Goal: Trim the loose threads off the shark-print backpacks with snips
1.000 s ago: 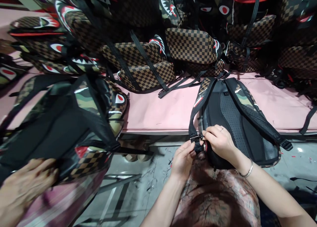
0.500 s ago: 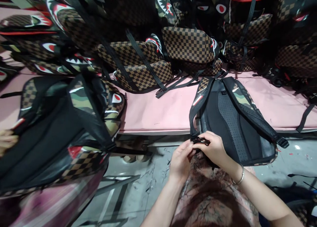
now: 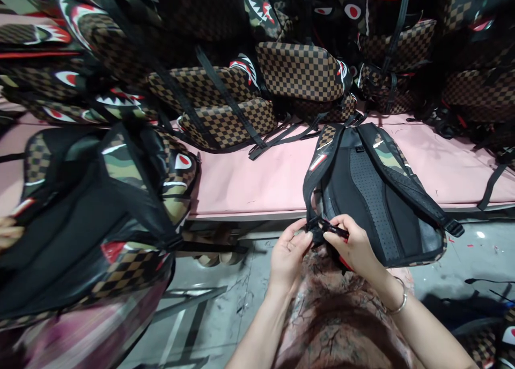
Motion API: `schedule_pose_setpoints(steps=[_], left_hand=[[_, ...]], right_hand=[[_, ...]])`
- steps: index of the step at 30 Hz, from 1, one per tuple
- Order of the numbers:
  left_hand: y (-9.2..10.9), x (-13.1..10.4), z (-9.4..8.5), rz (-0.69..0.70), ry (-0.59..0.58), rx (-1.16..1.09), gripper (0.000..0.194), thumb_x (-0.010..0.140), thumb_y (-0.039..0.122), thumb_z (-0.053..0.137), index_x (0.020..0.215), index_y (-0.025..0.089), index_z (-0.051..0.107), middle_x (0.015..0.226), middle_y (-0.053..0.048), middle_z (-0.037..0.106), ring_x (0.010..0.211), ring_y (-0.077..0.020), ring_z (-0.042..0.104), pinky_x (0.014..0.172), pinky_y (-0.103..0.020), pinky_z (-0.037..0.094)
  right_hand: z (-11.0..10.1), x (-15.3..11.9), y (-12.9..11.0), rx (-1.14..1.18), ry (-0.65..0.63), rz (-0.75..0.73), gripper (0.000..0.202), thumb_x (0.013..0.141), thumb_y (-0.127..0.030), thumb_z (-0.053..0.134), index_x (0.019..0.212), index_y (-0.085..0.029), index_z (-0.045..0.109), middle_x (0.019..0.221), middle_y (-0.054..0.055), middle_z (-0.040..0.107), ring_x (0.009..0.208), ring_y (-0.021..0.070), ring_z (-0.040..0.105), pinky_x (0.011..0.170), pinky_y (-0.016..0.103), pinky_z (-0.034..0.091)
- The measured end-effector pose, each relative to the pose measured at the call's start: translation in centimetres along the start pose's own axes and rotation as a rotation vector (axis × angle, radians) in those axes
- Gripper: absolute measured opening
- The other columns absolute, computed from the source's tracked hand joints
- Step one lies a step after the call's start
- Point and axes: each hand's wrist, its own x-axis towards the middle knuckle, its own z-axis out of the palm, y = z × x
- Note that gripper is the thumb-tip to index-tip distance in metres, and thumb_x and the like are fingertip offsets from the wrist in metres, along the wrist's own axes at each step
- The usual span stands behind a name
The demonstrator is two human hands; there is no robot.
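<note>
Pinching one black strap end (image 3: 317, 234) between thumb and fingertips of the left hand (image 3: 287, 251), nearly closed, and gripping one slim dark object (image 3: 336, 229), too unclear to name, in the curled fingers of the right hand (image 3: 354, 246) just beside it. Handling one backpack (image 3: 370, 197) with two shoulder straps (image 3: 406, 189), laid back panel up, top on one pink table (image 3: 245, 186) and bottom overhanging the edge. Facing one heap of checkered bags (image 3: 300, 71), too crowded to count, with one other backpack (image 3: 60, 229) well to the left, near one co-worker's hand (image 3: 8, 232).
</note>
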Motion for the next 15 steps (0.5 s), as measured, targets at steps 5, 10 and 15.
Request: schedule_pose_setpoints(steps=[5,10,15], left_hand=[[0.5,-0.3,0.0,-0.002,-0.013,0.069,0.062,0.054,0.016,0.079,0.110,0.015,0.053,0.085,-0.009,0.072,0.073,-0.0183,0.067,0.069,-0.027,0.051],[0.6,-0.2,0.3,0.017,-0.038,0.101,0.072,0.055,0.017,0.078,0.120,0.014,0.046,0.077,-0.006,0.072,0.068,-0.0168,0.067,0.063,-0.024,0.051],[1.0,-0.3,0.8,0.009,-0.077,0.122,0.078,0.057,0.016,0.077,0.126,0.013,0.041,0.077,-0.006,0.072,0.068,-0.0156,0.066,0.063,-0.023,0.051]], right_hand=[[-1.3,-0.4,-0.5,-0.193,0.013,-0.185,0.011,0.084,-0.025,0.046,0.089,-0.020,0.055,0.085,0.002,0.059,0.079,0.0152,0.053,0.072,0.026,0.040],[-3.4,0.2,-0.2,-0.364,-0.061,-0.310,0.008,0.082,-0.019,0.052,0.076,-0.019,0.056,0.073,0.000,0.058,0.071,0.0149,0.053,0.067,0.025,0.038],[-4.1,1.0,-0.5,-0.474,-0.113,-0.357,0.006,0.084,-0.021,0.054,0.079,-0.019,0.056,0.076,0.001,0.059,0.073,0.0149,0.053,0.068,0.025,0.038]])
